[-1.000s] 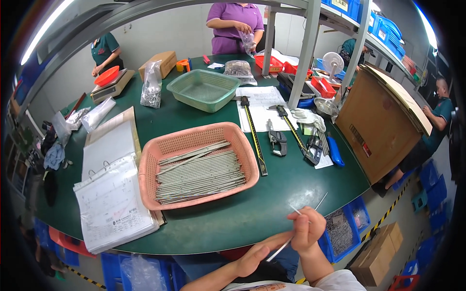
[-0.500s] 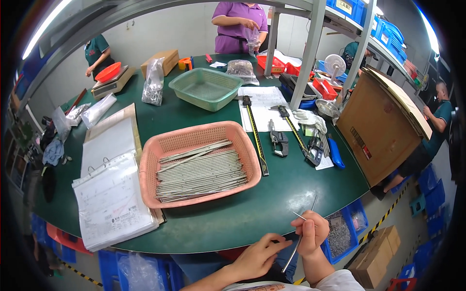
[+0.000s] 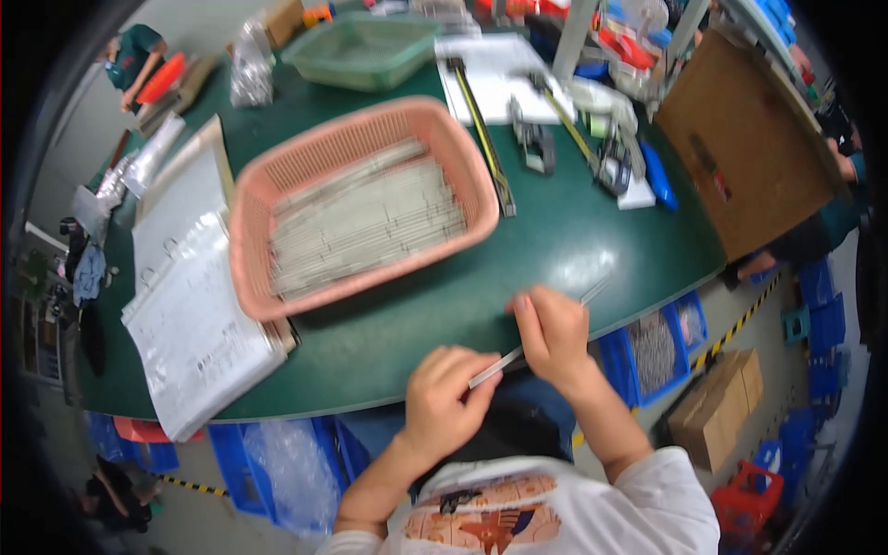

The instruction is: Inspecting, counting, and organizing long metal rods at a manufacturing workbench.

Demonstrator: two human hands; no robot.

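A thin metal rod [image 3: 497,367] runs slantwise between my hands, above the near edge of the table. My left hand [image 3: 446,400] is closed on its lower end. My right hand [image 3: 551,335] grips it farther up, fingers curled and thumb raised, and a blurred thin end sticks out beyond toward the right. Beyond my hands stands a pink plastic basket [image 3: 370,294], with many similar metal rods [image 3: 365,222] lying side by side in it. Motion blur softens the fingers and the rod.
An open ring binder with papers [image 3: 199,333] lies left of the basket. Calipers [image 3: 481,139], a micrometer [image 3: 532,137] and a green basket [image 3: 361,60] are farther back. A large cardboard box [image 3: 749,148] stands at the right. Blue bins [image 3: 647,356] sit below the table edge.
The view has tilted downward, so the table sits higher in the picture. My left hand, previously open beside the rod, has closed on its lower end. A second thin piece at my right fingertips no longer shows.
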